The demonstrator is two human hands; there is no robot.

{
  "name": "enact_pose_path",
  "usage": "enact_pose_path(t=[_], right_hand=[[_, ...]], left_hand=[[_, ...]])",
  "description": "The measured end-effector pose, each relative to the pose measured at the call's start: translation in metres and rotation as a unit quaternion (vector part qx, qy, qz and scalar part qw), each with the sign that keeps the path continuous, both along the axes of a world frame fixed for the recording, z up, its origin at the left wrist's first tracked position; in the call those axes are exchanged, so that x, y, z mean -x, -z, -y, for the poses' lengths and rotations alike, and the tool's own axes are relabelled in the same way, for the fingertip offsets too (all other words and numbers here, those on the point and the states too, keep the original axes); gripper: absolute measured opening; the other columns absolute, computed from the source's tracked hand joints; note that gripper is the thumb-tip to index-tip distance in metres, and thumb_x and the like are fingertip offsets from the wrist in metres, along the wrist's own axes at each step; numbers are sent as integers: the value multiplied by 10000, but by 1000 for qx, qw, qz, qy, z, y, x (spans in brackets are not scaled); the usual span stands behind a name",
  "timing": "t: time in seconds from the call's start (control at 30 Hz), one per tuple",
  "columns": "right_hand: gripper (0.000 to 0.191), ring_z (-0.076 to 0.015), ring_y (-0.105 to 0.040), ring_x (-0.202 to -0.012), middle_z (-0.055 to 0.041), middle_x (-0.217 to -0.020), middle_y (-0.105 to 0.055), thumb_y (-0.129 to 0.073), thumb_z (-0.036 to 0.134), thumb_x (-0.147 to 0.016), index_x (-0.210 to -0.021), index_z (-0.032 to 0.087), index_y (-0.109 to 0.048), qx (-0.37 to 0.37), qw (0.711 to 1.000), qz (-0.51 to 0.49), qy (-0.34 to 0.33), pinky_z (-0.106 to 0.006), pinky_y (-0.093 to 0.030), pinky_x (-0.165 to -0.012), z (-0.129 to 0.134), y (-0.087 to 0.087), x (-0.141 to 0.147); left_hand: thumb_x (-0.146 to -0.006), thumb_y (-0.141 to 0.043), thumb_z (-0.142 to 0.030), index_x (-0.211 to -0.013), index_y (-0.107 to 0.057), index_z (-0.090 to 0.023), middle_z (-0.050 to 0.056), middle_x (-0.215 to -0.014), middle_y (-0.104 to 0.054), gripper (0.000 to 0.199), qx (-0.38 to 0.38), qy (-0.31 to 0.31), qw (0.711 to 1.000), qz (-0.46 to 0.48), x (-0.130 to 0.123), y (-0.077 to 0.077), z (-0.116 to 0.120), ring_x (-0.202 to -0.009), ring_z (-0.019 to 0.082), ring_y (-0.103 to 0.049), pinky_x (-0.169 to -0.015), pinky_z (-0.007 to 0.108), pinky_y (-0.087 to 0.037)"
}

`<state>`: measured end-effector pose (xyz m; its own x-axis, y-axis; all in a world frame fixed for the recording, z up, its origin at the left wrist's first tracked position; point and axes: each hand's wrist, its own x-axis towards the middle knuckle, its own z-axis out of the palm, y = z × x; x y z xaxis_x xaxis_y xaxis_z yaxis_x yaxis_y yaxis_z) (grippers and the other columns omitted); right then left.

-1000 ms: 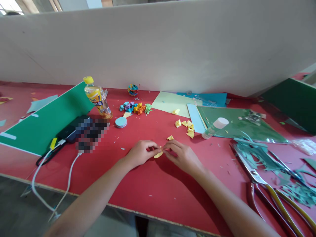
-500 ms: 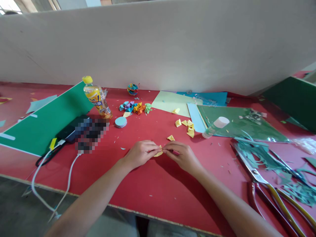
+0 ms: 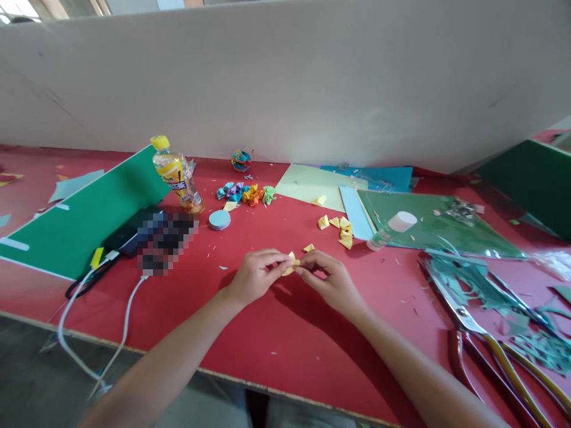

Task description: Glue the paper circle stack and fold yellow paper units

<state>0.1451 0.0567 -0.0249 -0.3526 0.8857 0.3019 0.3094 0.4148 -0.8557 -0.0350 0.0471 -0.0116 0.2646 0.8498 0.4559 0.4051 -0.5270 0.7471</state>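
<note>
Both hands meet over the middle of the red bench [image 3: 276, 333]. The left hand [image 3: 254, 276] and the right hand [image 3: 328, 278] are close together, and their fingertips pinch one small yellow folded paper piece [image 3: 291, 264] from two sides, a little above the bench surface. The other fingers of each hand are curled.

Just behind the hands lies one more yellow folded piece [image 3: 308, 248]. Further back there is a small group of yellow folded pieces [image 3: 339, 229]; I count about five, but some overlap, so the number is not sure. One single yellow piece [image 3: 319, 201] rests on the pale green sheet [image 3: 303, 184].

On the left side stands one drink bottle [image 3: 176, 175] with a yellow cap, tilted. Near it are one round light-blue disc [image 3: 219, 219] and one heap of colourful folded pieces [image 3: 245, 194]; they are too small to count. One multicoloured paper ball [image 3: 241, 160] sits near the white wall.

On the right lies one glue stick [image 3: 391, 230] with a white cap, on its side at the edge of a dark green sheet [image 3: 428, 229]. One pair of scissors [image 3: 491, 345] with yellow handles lies among green paper scraps [image 3: 473, 282]. One large green board [image 3: 84, 220] lies at the left.
</note>
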Motion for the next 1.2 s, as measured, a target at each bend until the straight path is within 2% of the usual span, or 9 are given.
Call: enact_pose_path(t=[0.1,0.2,0.3,0.47,0.7,0.8,1.0,1.1,1.2], right_hand=[[146,-117,-489,-603,-11,-672,-548,-526,305,-813,-763,179,-581,22,1000,-7,5,-239,-403,-550,1,0,1],[157,-116,-490,-601,-10,-672,-541,-523,312,-813,-759,174,-575,30,999,-25,18,-235,-396,-539,2,-1,0],[146,-123,-503,-623,-13,-688,-540,-538,313,-806,-765,176,-565,32,999,-31,-2,-242,-407,-557,3,-1,0],[122,-129,-509,-660,-16,-721,-535,-525,295,-822,-775,187,-559,13,999,-31,-16,-245,-413,-586,2,2,0],[115,-127,-505,-665,-22,-759,-533,-507,270,-837,-766,189,-549,-5,1000,-15,4,-244,-400,-575,0,1,-4],[112,-126,-504,-658,-29,-772,-538,-493,246,-845,-776,190,-562,-38,999,14,-10,-252,-409,-584,0,-1,-5],[92,-120,-501,-645,-38,-797,-547,-496,234,-843,-826,186,-572,-64,998,21,-17,-260,-427,-605,0,-1,-6],[74,-123,-503,-659,-36,-792,-545,-493,216,-842,-825,188,-560,-69,998,10,-13,-263,-424,-608,0,-1,-6],[71,-122,-495,-657,-29,-771,-534,-495,199,-841,-795,188,-549,-66,998,4,-11,-256,-411,-593,-2,-1,-7]], left_hand=[[-810,-544,-283,-819,-661,-173,47,-788,-683,160,40,-27,999,21,0,-3,0,-726,131,-620,-636,215,-484],[-798,-558,-283,-820,-662,-175,47,-802,-685,152,58,-12,998,27,-1,-3,1,-722,132,-619,-628,216,-485],[-799,-556,-280,-825,-661,-174,45,-796,-682,151,58,-4,998,39,-2,-1,2,-726,132,-615,-638,219,-486],[-793,-564,-286,-827,-655,-177,34,-798,-674,146,74,-13,996,39,-2,-3,2,-711,118,-604,-634,205,-476],[-805,-546,-283,-784,-639,-150,30,-737,-618,164,72,30,996,-31,0,-4,2,-637,98,-545,-590,203,-436],[-812,-542,-283,-793,-652,-142,44,-765,-622,180,68,34,997,-22,0,-3,1,-662,100,-557,-583,199,-435],[-811,-542,-264,-765,-667,-149,53,-762,-649,176,49,20,999,4,0,-4,1,-715,124,-593,-669,226,-458],[-804,-556,-263,-788,-670,-146,57,-787,-650,164,70,28,997,18,0,-5,0,-738,127,-596,-684,227,-459],[-811,-553,-265,-830,-677,-150,52,-809,-636,170,107,66,992,17,1,-6,0,-706,109,-576,-623,202,-439]])
